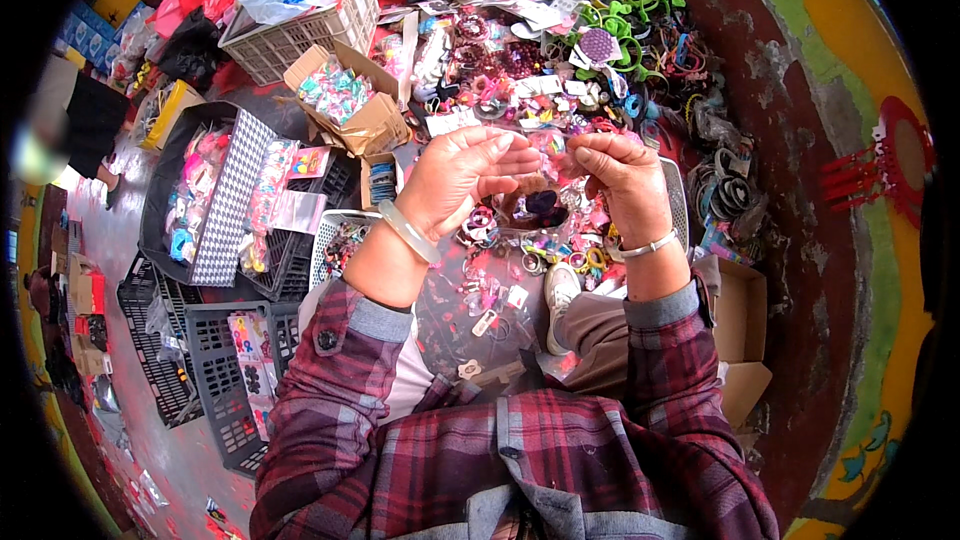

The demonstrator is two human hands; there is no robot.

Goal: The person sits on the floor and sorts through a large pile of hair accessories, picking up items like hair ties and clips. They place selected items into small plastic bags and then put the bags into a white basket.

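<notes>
My left hand (462,173) and my right hand (622,178) are raised side by side over a heap of small coloured hair accessories (520,90). Their fingertips meet around a small clear plastic packet (553,147) held between them. The left wrist wears a pale green bangle (408,232), the right wrist a thin silver bracelet (645,247). Both sleeves are red plaid. Below the hands lie more small clips and rings (500,270).
An open cardboard box of trinkets (345,90) and a white plastic crate (295,35) sit to the far left. Dark plastic baskets (215,360) line the left. Green hoops (630,10) and dark bangles (725,195) lie right. A cardboard box (742,315) stands by my knee.
</notes>
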